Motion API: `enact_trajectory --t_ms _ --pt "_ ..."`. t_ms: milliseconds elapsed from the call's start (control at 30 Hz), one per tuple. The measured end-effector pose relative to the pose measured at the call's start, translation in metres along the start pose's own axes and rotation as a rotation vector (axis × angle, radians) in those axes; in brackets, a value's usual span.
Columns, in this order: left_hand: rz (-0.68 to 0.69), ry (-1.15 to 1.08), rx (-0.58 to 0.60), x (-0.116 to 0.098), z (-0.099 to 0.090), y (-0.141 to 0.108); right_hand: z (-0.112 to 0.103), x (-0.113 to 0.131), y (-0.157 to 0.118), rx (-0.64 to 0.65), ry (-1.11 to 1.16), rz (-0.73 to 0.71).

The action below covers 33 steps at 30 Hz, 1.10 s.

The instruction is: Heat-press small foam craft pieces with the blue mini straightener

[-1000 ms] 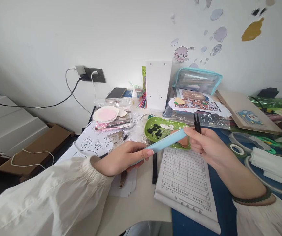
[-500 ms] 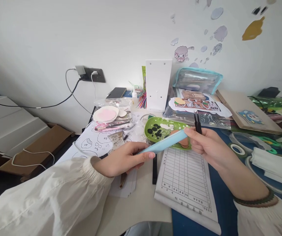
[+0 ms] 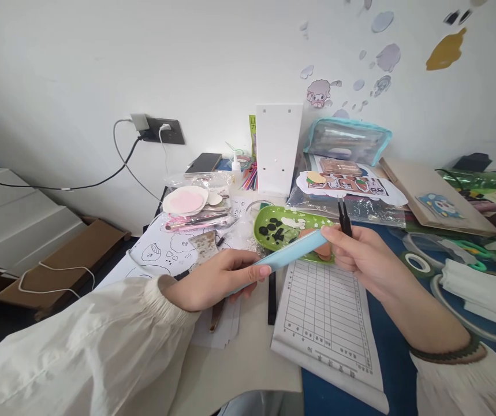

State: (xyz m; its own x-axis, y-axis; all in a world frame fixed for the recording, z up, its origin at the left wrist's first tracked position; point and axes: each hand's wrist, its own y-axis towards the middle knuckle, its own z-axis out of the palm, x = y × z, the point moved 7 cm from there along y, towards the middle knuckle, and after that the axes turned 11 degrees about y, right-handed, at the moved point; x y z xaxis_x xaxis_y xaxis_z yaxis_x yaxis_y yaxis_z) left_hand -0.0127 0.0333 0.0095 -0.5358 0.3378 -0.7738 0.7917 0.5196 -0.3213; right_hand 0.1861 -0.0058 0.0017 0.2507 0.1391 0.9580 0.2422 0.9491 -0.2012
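Note:
A flat light-blue piece is held tilted between both hands, its right end higher. My left hand pinches its lower left end, thumb on top. The fingers of my right hand grip its upper right end and also hold black tweezers, whose tips point up and away. Just behind the blue piece lies a green tray with black, white and orange-brown cut pieces. Below it is a printed form pad.
Left of the tray are drawn sheets and a pink-and-white round piece. A white upright panel stands behind. On the right are a clear pouch, a tape roll and white cloth.
Both hands keep their hold on the blue piece. My right hand and the tweezers have shifted very slightly to the left.

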Motion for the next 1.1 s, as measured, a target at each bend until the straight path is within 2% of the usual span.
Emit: enact_trajectory --t_ms 500,600,800,1100 --pt "-0.07 -0.235 -0.096 0.014 -0.01 0.002 -0.005 0.008 0.001 0.056 0.16 -0.045" --pt "-0.096 -0.283 -0.129 0.014 -0.013 0.001 0.0 0.006 -0.001 0.093 0.101 -0.034" --pt "-0.103 -0.307 -0.161 0.013 -0.015 0.0 0.012 0.003 -0.004 0.182 -0.218 -0.06" --pt "-0.117 -0.27 -0.125 0.016 -0.014 0.001 0.011 0.001 -0.007 0.158 -0.238 0.002"
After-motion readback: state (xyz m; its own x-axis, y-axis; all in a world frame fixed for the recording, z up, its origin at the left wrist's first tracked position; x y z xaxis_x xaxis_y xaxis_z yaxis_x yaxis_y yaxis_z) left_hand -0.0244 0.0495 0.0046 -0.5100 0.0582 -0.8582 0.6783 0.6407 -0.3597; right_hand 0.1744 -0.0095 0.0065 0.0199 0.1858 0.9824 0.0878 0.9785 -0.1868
